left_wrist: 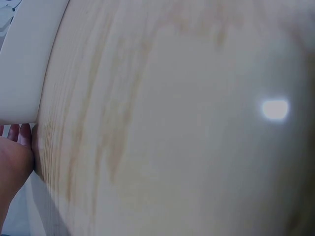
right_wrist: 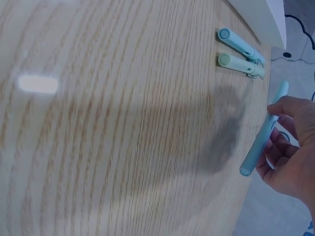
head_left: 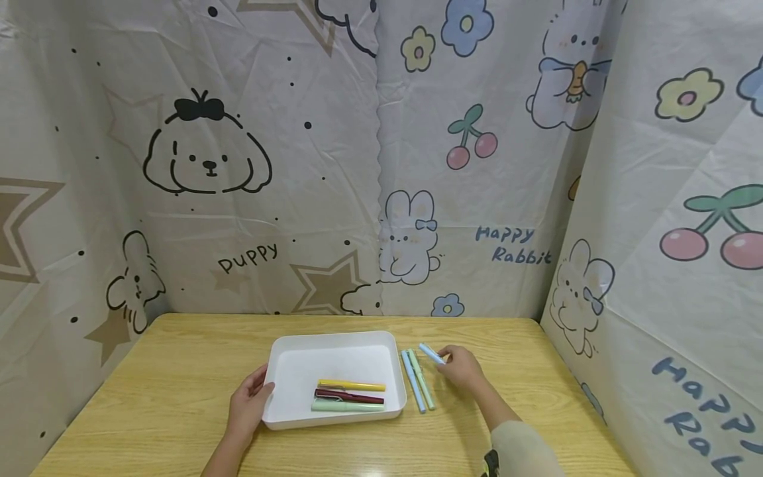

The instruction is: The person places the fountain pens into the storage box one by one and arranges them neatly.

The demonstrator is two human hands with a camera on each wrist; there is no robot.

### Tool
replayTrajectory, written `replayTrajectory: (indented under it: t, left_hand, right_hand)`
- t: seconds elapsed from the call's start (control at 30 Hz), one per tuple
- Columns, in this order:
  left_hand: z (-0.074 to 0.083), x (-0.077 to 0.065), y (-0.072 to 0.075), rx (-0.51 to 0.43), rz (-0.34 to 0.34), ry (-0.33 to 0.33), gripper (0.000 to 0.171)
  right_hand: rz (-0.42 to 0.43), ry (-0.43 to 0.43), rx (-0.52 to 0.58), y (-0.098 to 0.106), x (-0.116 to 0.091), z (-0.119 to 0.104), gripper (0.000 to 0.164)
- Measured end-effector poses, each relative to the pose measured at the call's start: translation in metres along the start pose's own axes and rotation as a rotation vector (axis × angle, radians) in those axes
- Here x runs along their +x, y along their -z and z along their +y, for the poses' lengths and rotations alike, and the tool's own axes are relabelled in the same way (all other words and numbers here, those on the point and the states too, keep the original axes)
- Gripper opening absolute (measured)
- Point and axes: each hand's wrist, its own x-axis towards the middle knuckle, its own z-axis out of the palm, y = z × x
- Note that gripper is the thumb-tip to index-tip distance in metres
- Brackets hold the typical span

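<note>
My right hand (head_left: 463,368) pinches a light blue pen (right_wrist: 265,135) between thumb and fingers, held over the table to the right of the tray. Beside the tray's right side lie another light blue pen (head_left: 414,381) and a pale green pen (head_left: 422,379), side by side. My left hand (head_left: 249,404) grips the left rim of a white tray (head_left: 324,348), thumb over the edge and fingers along the outside. Inside the tray, toward its front right, a yellow pen (head_left: 357,385), a dark red pen (head_left: 352,397) and a pale green pen (head_left: 348,406) lie in parallel.
The wooden table (head_left: 149,397) reaches back to a hanging cloth (head_left: 334,199) printed with cartoon animals. Cloth also hangs along the left and right sides. Glare from a light shows on the table's front part.
</note>
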Motion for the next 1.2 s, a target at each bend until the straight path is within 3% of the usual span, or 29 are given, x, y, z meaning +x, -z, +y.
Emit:
replayTrajectory:
  t: [1.2]
  left_hand:
    - [0.001, 0.0, 0.001, 0.007, -0.003, 0.0, 0.049]
  right_hand:
    - [-0.009, 0.075, -0.013, 0.004, 0.005, -0.011, 0.028]
